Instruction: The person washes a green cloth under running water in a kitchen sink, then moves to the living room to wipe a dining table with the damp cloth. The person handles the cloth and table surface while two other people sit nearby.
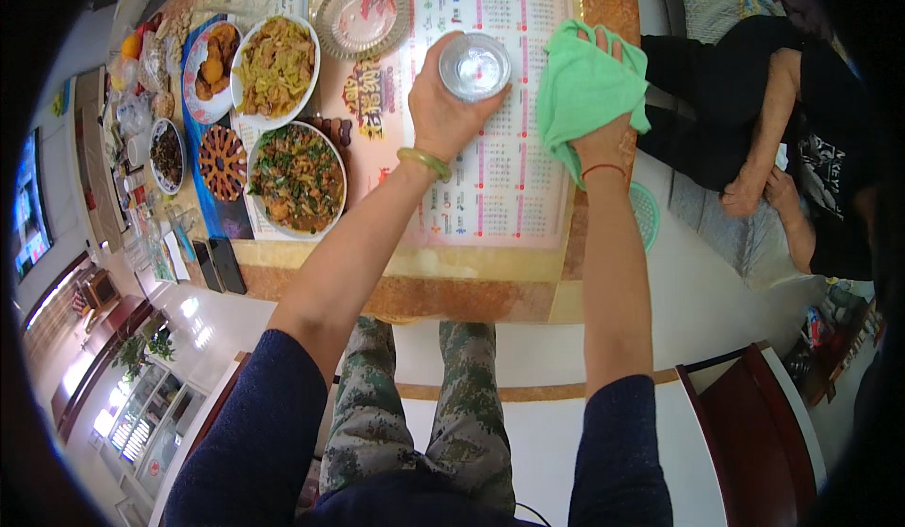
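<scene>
My left hand [447, 113] is wrapped around a clear drinking glass [474, 67], seen from above over the printed calendar sheet [452, 195] on the table. A pale green bangle [424, 163] circles that wrist. At the table's right edge, my right hand [604, 131] has a light green cloth [590, 96] bunched about it. Most of the palm is hidden by the cloth, and a few fingertips show at its top. A ribbed glass dish [362, 18] lies just left of the drinking glass.
Left of my hands stand a bowl of cabbage [276, 71], a bowl of greens and meat [297, 177], a plate of fried food [213, 67] and a wooden trivet [223, 163]. Two phones [219, 265] lie near the front edge. A seated person [771, 124] is at the right, above a green basket [643, 216].
</scene>
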Motion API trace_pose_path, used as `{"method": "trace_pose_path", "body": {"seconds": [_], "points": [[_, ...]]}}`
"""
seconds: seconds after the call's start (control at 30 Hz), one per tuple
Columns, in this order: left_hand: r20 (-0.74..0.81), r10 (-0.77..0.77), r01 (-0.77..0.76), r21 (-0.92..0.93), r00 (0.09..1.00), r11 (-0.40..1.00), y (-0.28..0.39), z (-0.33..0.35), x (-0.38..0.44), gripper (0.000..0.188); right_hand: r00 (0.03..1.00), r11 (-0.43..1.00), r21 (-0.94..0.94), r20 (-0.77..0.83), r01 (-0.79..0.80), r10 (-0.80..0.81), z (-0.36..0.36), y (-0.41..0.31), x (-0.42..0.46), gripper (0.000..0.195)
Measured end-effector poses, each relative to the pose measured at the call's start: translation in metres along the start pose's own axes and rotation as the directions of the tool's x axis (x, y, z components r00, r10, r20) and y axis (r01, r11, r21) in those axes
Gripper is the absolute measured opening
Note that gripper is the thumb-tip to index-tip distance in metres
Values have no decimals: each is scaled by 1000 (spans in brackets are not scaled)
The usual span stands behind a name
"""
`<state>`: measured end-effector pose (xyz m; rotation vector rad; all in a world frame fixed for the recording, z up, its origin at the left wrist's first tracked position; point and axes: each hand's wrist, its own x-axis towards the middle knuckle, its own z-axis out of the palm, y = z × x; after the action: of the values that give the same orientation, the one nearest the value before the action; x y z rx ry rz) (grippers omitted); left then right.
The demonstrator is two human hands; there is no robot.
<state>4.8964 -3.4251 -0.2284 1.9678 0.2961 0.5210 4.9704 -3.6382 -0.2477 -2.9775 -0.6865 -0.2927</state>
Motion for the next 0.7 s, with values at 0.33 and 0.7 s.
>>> {"method": "trace_pose_path", "body": {"seconds": [0.33,0.7], "points": [[115,-26,23,35,993,999,-10,-38,-19,124,979,986,160,203,-46,13,-59,-19,-131,71],[772,257,-505,95,581,858,71,-30,-141,62,776,881,127,542,-455,322,-121,-124,-351,84]]}}
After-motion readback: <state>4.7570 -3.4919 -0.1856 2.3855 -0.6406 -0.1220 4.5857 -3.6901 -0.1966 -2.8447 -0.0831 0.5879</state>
